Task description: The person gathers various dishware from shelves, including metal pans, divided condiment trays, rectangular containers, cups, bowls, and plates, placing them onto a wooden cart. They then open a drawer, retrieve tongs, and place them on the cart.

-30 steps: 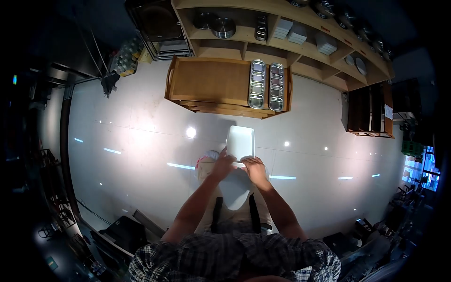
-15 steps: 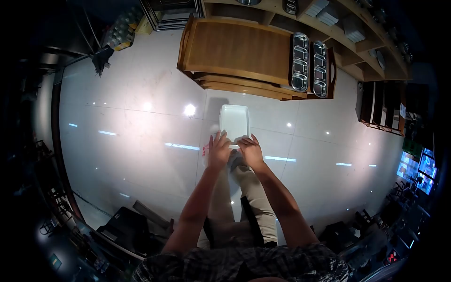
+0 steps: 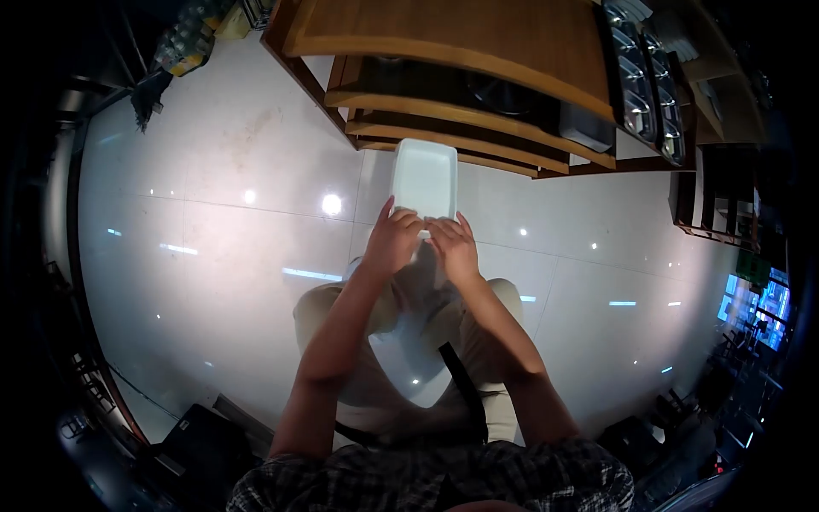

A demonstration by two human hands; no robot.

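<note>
A white rectangular tray (image 3: pixel 426 177) is held out in front of me, its far end close to the wooden cart's lower shelves (image 3: pixel 478 145). My left hand (image 3: pixel 393 239) grips its near left corner. At the near right corner my right hand (image 3: pixel 452 245) grips it too, and the fingertips of both hands almost meet at the near edge. Inside the cart, below its top (image 3: pixel 452 34), dark round items (image 3: pixel 505 92) and a grey box-like container (image 3: pixel 587 126) sit on a shelf.
Metal compartment trays (image 3: pixel 633 81) stand at the cart top's right end. A wooden shelf unit (image 3: pixel 725 102) is beyond it, and a dark rack (image 3: pixel 721 192) is at the right. Wrapped bottles (image 3: pixel 183 41) lie at the upper left. A black box (image 3: pixel 205 444) is at the lower left.
The cart now appears larger and nearer, with its lower shelves showing. My knees are bent and spread. Both hands still hold the white tray, which has moved up toward the cart.
</note>
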